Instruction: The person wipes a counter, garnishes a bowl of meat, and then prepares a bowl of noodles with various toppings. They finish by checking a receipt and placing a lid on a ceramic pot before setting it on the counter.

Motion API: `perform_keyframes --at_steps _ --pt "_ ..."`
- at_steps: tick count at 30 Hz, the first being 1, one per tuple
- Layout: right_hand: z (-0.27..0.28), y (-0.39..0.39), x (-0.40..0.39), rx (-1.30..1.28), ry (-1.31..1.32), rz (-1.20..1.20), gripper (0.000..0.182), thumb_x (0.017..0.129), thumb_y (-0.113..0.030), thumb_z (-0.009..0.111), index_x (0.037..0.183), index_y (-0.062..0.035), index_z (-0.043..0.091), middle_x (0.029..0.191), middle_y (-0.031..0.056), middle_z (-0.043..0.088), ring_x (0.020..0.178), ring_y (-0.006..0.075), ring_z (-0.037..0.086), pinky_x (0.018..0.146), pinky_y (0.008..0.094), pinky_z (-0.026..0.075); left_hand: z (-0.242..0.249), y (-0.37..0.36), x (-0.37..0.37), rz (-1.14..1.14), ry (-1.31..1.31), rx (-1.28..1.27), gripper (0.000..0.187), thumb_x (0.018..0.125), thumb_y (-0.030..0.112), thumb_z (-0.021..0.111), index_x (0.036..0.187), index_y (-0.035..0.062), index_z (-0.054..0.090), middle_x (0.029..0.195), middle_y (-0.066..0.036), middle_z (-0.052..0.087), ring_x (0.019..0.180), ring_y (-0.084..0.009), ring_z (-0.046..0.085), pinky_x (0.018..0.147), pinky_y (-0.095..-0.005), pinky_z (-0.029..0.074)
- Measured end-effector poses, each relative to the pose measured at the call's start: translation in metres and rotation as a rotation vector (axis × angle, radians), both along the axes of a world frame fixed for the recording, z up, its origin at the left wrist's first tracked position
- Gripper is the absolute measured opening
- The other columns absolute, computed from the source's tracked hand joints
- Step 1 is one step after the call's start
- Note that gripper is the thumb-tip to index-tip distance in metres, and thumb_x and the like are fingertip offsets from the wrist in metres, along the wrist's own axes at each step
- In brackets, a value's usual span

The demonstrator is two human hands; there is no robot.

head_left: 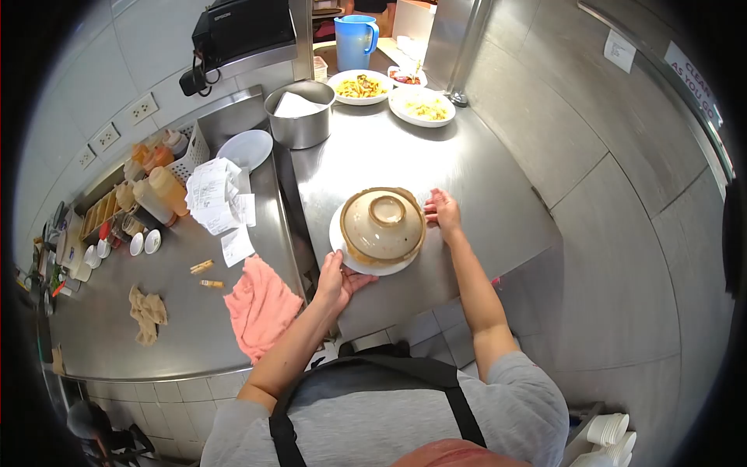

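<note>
A beige lidded clay pot (384,226) with a round knob ring on its lid sits on a white plate (338,239) on the steel counter. My left hand (341,282) is at the plate's lower left rim, thumb on top and fingers stretched out beneath the edge, holding it. To the right of the pot, my right hand (443,211) has its fingers apart, close to the pot's side and holding nothing.
Two plates of food (361,87) (422,106), a blue pitcher (355,43) and a steel pot (299,117) stand at the back. On the left counter are paper slips (214,194), a pink cloth (261,303), a white plate (246,148) and sauce bottles (166,188).
</note>
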State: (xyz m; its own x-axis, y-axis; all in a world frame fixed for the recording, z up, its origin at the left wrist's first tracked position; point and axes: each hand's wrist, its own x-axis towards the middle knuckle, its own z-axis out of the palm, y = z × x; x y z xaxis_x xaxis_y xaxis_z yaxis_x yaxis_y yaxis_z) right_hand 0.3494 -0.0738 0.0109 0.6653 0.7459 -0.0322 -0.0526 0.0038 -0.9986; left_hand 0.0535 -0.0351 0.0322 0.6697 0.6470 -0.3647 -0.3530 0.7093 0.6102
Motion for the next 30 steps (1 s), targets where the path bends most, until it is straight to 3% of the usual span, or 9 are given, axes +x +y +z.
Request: perform_keyframes --at_steps 2,6,13,18,21,22,25,29,30 --pt "-0.001 0.02 0.032 -0.022 0.042 -0.138 0.031 0.091 -0.028 0.051 0.106 -0.0021 0.05 0.081 0.0075 0.057 0.057 0.0102 0.057 0.047 0.0222 0.049 0.003 0.015 0.027 0.052 0.065 0.042 0.024 0.094 0.018 0.031 0.114 0.0039 0.026 0.105 -0.026 0.051 0.084 -0.0406 0.061 0.066 -0.0452 0.058" --pt "0.004 0.06 0.079 -0.112 -0.025 -0.142 0.017 0.089 -0.017 0.052 0.098 -0.0028 0.05 0.075 0.008 0.058 0.054 0.0122 0.058 0.046 0.0246 0.05 0.003 0.044 0.081 0.167 0.143 0.099 0.027 0.089 0.005 0.032 0.115 0.004 0.024 0.105 -0.025 0.05 0.079 -0.0384 0.063 0.064 -0.0429 0.059" --pt "-0.002 0.139 0.152 -0.105 -0.043 -0.068 0.016 0.089 -0.022 0.054 0.086 -0.0056 0.055 0.065 0.0057 0.057 0.045 0.0112 0.054 0.039 0.0265 0.046 0.008 0.097 0.175 0.402 0.258 0.105 0.031 0.088 -0.003 0.028 0.119 0.0012 0.025 0.109 -0.024 0.049 0.082 -0.0374 0.062 0.068 -0.043 0.059" --pt "-0.004 0.18 0.178 -0.034 -0.325 -0.052 0.022 0.086 -0.024 0.059 0.075 -0.0054 0.058 0.055 0.0006 0.054 0.043 0.0085 0.052 0.037 0.0242 0.044 0.012 0.128 0.218 0.526 0.33 0.128 0.035 0.084 -0.006 0.026 0.119 -0.0041 0.024 0.104 -0.025 0.05 0.081 -0.0345 0.062 0.068 -0.0418 0.059" --pt "-0.047 0.222 0.215 0.0 -0.611 -0.156 0.022 0.085 -0.021 0.058 0.072 -0.0042 0.059 0.058 0.0039 0.058 0.043 0.0097 0.054 0.038 0.0254 0.044 0.0 0.154 0.233 0.595 0.331 0.153 0.037 0.083 -0.006 0.031 0.12 -0.0077 0.026 0.098 -0.025 0.052 0.076 -0.034 0.062 0.065 -0.0394 0.059" --pt "-0.039 0.22 0.213 -0.053 -0.604 -0.154 0.021 0.084 -0.019 0.058 0.07 -0.0027 0.059 0.061 0.007 0.06 0.044 0.0113 0.055 0.039 0.0266 0.044 -0.004 0.163 0.238 0.619 0.336 0.154 0.038 0.082 -0.006 0.033 0.12 -0.008 0.026 0.098 -0.024 0.052 0.075 -0.0339 0.062 0.064 -0.0386 0.059" --pt "-0.04 0.222 0.214 0.043 -1.023 -0.314 0.021 0.082 -0.019 0.058 0.07 -0.0021 0.059 0.063 0.0091 0.06 0.045 0.0121 0.056 0.039 0.0274 0.044 -0.003 0.18 0.246 0.669 0.323 0.175 0.041 0.08 -0.004 0.044 0.118 -0.01 0.03 0.098 -0.022 0.052 0.07 -0.0315 0.062 0.063 -0.0377 0.058" --pt "-0.058 0.233 0.231 -0.11 -0.562 -0.151 0.024 0.08 -0.014 0.061 0.097 0.0003 0.054 0.071 0.0078 0.058 0.054 0.0136 0.059 0.043 0.0281 0.049 -0.011 0.206 0.255 0.694 0.295 0.212 0.037 0.078 -0.002 0.051 0.111 -0.0104 0.037 0.094 -0.016 0.051 0.063 -0.0253 0.058 0.058 -0.0379 0.057" --pt "-0.042 0.224 0.226 -0.183 -0.389 -0.045 0.044 0.079 -0.01 0.062 0.119 0.0007 0.043 0.076 0.007 0.055 0.055 0.0148 0.059 0.045 0.0289 0.051 -0.013 0.212 0.256 0.695 0.273 0.214 0.037 0.078 0.0 0.052 0.112 -0.009 0.038 0.093 -0.015 0.051 0.059 -0.0228 0.057 0.054 -0.036 0.056"
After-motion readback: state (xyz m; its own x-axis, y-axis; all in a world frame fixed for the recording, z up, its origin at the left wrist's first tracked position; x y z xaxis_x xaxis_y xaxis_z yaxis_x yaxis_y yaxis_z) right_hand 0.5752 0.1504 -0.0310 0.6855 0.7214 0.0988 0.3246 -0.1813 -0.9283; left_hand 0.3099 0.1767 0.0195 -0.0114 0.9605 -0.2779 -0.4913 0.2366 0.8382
